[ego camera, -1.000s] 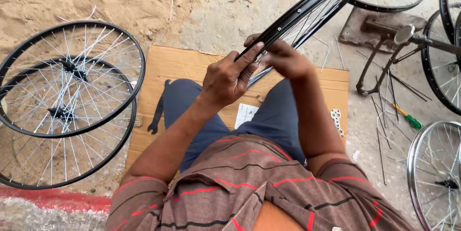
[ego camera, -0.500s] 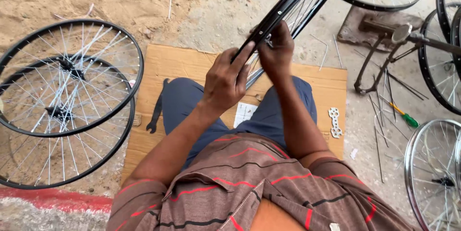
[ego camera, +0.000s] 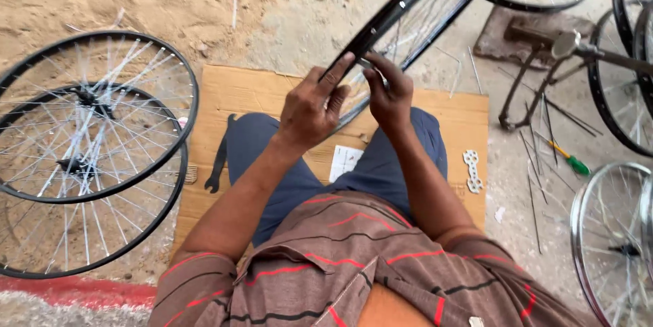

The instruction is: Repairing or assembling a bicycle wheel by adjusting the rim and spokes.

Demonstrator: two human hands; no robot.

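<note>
Both hands on black wheel rim point(ego camera: 408, 11), held tilted over the lap, running from centre to far right. Left hand point(ego camera: 313, 106) grips rim edge, forefinger stretched along it. Right hand point(ego camera: 389, 92) curled, fingertips pinching at the rim's inner side; what they pinch, cannot tell. Two stacked spoked wheels point(ego camera: 88, 143) lie left on sand. Cardboard sheet point(ego camera: 238, 89) under the legs; flat spanner point(ego camera: 472, 170) on it, right. Green-handled screwdriver point(ego camera: 570, 160) and loose spokes point(ego camera: 537, 164) further right, on concrete.

an outdoor bicycle-wheel repair spot: spoked wheels point(ego camera: 88, 130) on sandy ground, loose spokes point(ego camera: 534, 164), a screwdriver point(ego camera: 568, 159).
</note>
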